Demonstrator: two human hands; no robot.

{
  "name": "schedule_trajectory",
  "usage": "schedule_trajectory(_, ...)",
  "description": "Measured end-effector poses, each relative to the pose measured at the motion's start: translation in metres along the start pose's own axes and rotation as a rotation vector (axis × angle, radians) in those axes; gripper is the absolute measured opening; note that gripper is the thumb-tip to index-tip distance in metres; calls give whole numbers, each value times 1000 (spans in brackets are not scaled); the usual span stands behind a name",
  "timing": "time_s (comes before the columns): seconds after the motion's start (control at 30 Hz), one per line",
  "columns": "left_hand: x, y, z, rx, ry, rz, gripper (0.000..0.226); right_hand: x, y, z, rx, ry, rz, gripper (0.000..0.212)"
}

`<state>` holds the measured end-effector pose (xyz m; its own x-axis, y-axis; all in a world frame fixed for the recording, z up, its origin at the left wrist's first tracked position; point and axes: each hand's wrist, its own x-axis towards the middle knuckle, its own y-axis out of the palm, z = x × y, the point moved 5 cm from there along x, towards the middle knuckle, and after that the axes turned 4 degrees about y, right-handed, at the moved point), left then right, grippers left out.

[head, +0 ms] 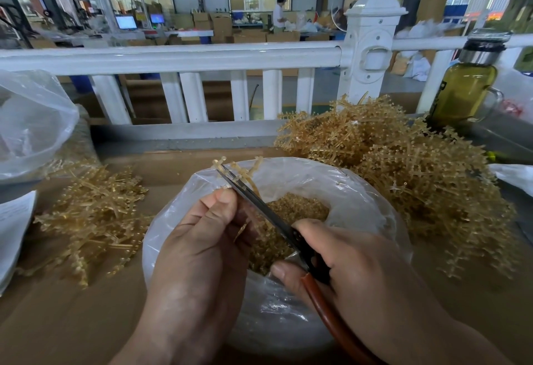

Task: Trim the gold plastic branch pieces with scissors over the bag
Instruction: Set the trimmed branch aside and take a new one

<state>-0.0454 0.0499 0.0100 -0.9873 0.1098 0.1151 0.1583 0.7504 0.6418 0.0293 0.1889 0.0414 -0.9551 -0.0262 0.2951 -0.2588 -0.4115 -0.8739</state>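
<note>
Bare tabletop lay open in front of the left heap of gold branches and in the narrow gap between it and the bag. The large right heap crowded just beside the bag, and the white railing closed off the far side.

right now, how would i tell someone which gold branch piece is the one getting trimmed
Find the clear bag at the middle of the brown table, between a small gold heap and a big gold heap. Over its far rim the left hand holds one gold branch piece up. It alone is off the table, with the scissors blades across it.
</note>
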Motion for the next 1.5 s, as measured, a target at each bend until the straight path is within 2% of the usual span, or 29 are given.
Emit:
schedule_trajectory(0.23,1,-4,3,5,-9,18,37,0,-5,1,13,-4,6,48)
schedule_trajectory(0.33,2,-5,3,13,-7,27,31,0,-6,2,28,-12,11,41)
schedule_trajectory(0.57,6,-10,8,15,-6,64,41,1,-7,2,22,-12,0,37)
schedule_trajectory(0.8,11,-19,5,125,31,233,33,0,-6,0,42,-6,-13,41)
schedule_trajectory(0.93,14,-21,8,119,31,235,33,0,-5,0,60,-4,-16,45)
schedule_trajectory(1.2,14,-22,7,119,42,254,32,1,-3,-1,90,2,-12,36)
schedule_trajectory(1.4,11,-20,5,121,47,236,27,1,-1,-1,91,6,-33,44)
schedule_trajectory(1.5,7,-16,1,157,89,180,17,1,0,-2,90,4,-35,43)
